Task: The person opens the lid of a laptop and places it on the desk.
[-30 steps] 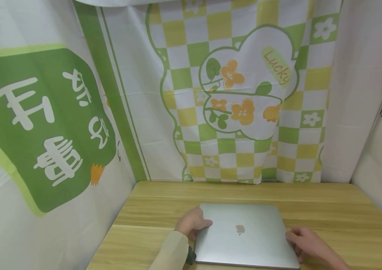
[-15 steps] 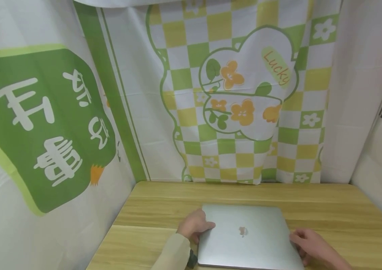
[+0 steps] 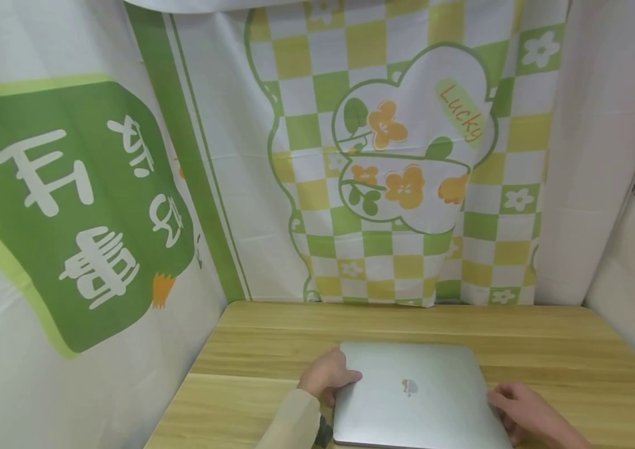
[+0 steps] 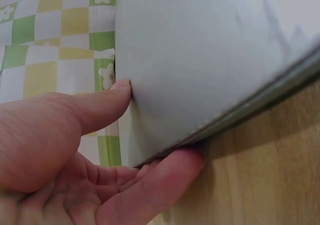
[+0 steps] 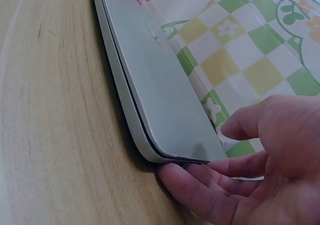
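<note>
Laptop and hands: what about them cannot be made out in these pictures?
Every view: screen and keyboard of the laptop, hidden by its lid.
Head: its near right corner, cut off by the bottom edge.
Wrist views: some fingertips of left hand and right hand, hidden by the laptop.

Btwn the L fingers (image 4: 150, 192) and R fingers (image 5: 197, 192), it's a MacBook (image 3: 435, 411) in plain silver-grey, w/ a blackish seam (image 5: 172, 158) by the R fingers! Apple logo (image 3: 409, 387), midway btwn both sets: brownish & pale grey. Under the fingers, a tabletop (image 3: 272, 349), yellow-brown w/ streaky woodgrain. Back from the L fingers, a cream sleeve (image 3: 295, 415). Beyond both, the curtain (image 3: 377, 244): green, yellow & white checks, white flwrs, plus a white cloud motif (image 3: 440, 212) edged green w/ orange blooms. Far L of L fingers, a green panel (image 3: 53, 212), lime edge, white characters.
</note>
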Demonstrator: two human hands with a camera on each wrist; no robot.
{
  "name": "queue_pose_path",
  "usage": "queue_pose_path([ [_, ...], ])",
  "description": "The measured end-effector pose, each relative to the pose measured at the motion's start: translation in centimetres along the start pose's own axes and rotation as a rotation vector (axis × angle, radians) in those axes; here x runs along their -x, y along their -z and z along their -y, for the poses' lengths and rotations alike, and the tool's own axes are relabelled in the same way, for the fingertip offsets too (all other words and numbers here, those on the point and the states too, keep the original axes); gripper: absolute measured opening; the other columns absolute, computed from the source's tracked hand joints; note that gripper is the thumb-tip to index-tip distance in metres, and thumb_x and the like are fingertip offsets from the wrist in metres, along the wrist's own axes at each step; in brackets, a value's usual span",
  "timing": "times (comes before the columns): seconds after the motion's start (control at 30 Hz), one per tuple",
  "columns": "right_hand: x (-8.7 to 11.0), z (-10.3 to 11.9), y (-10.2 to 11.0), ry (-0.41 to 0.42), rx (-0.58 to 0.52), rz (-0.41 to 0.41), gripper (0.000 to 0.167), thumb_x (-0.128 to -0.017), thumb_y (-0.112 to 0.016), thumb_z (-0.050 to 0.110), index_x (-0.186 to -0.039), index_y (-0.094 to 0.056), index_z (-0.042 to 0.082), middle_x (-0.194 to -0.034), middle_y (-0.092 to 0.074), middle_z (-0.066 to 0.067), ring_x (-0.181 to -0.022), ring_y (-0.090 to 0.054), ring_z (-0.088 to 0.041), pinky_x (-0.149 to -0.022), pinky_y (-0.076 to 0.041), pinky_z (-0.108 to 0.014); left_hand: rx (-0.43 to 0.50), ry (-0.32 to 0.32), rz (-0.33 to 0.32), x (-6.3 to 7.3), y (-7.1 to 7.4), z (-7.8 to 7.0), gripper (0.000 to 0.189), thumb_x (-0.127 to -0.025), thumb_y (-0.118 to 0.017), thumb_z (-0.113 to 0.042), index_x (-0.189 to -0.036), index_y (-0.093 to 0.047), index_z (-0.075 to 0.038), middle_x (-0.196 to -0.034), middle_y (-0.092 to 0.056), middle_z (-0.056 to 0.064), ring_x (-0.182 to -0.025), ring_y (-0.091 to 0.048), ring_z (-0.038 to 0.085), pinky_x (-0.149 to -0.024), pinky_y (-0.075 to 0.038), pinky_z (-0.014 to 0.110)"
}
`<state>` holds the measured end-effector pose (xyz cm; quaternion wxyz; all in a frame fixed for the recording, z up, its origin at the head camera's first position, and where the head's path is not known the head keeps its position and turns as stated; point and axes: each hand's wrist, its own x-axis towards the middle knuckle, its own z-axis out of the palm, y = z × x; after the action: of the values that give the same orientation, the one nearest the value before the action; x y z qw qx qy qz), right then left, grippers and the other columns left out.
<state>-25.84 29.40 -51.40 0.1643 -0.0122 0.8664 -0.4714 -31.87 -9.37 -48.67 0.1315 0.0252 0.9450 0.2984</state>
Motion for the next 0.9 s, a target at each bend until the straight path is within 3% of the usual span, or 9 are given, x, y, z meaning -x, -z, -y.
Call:
queue_pose_path([
  [0.17, 0.2, -0.5, 0.5, -0.015, -0.006, -0.003, 0.035, -0.100, -0.051, 0.031, -0.104, -0.060, -0.003, -0.081, -0.056, -0.007, -0.064, -0.057, -0.019, -0.056, -0.056, -0.036, -0.033, -0.008, 0.006, -0.2, -0.3, -0.7, 0.042, -0.087, -0.074, -0.033, -0.096, -0.059, 0.006, -0.069, -0.056, 0.012, -0.046, -0.063, 0.025, -0.042, -0.054, 0.032],
  [0.33, 0.5, -0.9, 0.7, -0.015, 0.000, -0.014, 0.033, -0.100, -0.051, 0.030, -0.101, -0.060, -0.002, -0.080, -0.056, -0.007, -0.066, -0.057, -0.019, -0.055, -0.056, -0.036, -0.045, -0.014, 0.018, -0.4, -0.5, -1.2, 0.039, -0.087, -0.073, -0.033, -0.091, -0.059, 0.003, -0.069, -0.055, 0.010, -0.045, -0.062, 0.024, -0.042, -0.053, 0.030],
  [0.7, 0.8, -0.9, 0.6, -0.023, -0.021, -0.028, 0.032, -0.100, -0.051, 0.028, -0.102, -0.061, -0.003, -0.080, -0.055, -0.006, -0.067, -0.055, -0.019, -0.055, -0.056, -0.036, -0.025, -0.014, 0.040, -0.3, -0.4, -1.0, 0.056, -0.087, -0.074, -0.033, -0.118, -0.053, 0.008, -0.076, -0.057, 0.014, -0.046, -0.063, 0.025, -0.042, -0.053, 0.031],
  [0.8, 0.8, -0.7, 0.7, -0.014, -0.043, -0.001, 0.036, -0.100, -0.052, 0.030, -0.107, -0.060, -0.005, -0.082, -0.057, -0.007, -0.068, -0.057, -0.019, -0.056, -0.056, -0.036, -0.039, -0.022, 0.031, -0.5, -0.2, -0.5, 0.059, -0.087, -0.073, -0.035, -0.119, -0.053, 0.010, -0.080, -0.061, 0.018, -0.049, -0.064, 0.026, -0.046, -0.055, 0.036],
  [0.9, 0.7, -0.4, 0.7, -0.014, -0.057, 0.036, 0.038, -0.101, -0.052, 0.030, -0.111, -0.060, -0.006, -0.085, -0.058, -0.007, -0.068, -0.058, -0.019, -0.057, -0.057, -0.035, -0.078, -0.045, 0.026, -0.7, 0.1, -0.1, 0.064, -0.087, -0.072, -0.036, -0.125, -0.053, 0.012, -0.096, -0.066, 0.022, -0.059, -0.063, 0.025, -0.057, -0.055, 0.039],
])
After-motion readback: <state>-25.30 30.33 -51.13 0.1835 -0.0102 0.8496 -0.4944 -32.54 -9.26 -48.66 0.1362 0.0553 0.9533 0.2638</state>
